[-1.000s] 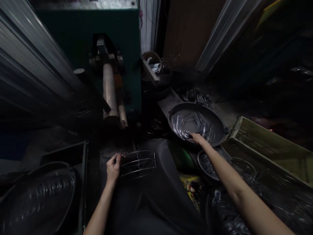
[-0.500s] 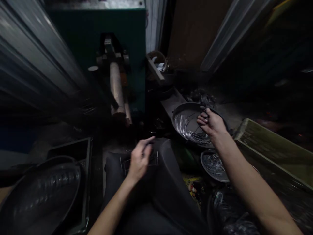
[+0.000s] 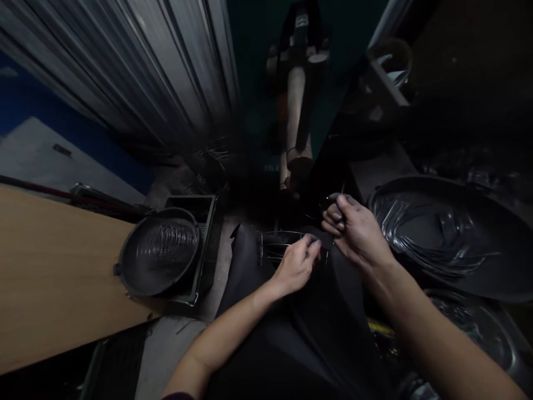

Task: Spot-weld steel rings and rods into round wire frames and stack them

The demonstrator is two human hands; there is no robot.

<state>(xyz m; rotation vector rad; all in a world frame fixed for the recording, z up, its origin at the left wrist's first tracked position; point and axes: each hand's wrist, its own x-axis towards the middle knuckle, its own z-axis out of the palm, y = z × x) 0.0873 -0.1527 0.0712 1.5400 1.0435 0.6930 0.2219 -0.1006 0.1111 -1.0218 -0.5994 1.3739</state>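
Note:
My left hand is closed, fingertips pinched together at the right part of a small wire frame. This frame has thin curved cross wires and short upright ends, and lies over the dark cloth on my lap. Whether the fingers hold the frame or a separate piece is hidden. To the right and slightly higher, my right hand is closed in a pinch, with a bit of thin wire showing above its fingertips. Right of that hand, a wide dark pan holds a bundle of thin metal wires.
Ahead stands a green machine with a projecting cylindrical arm. At left, a round black pan with wire pieces rests on a dark crate, beside a wooden board. A metal bowl sits low at right.
My right hand has come away from the wire pan toward my left hand. My left hand's fingers have closed at the frame's right part. The view has swung left.

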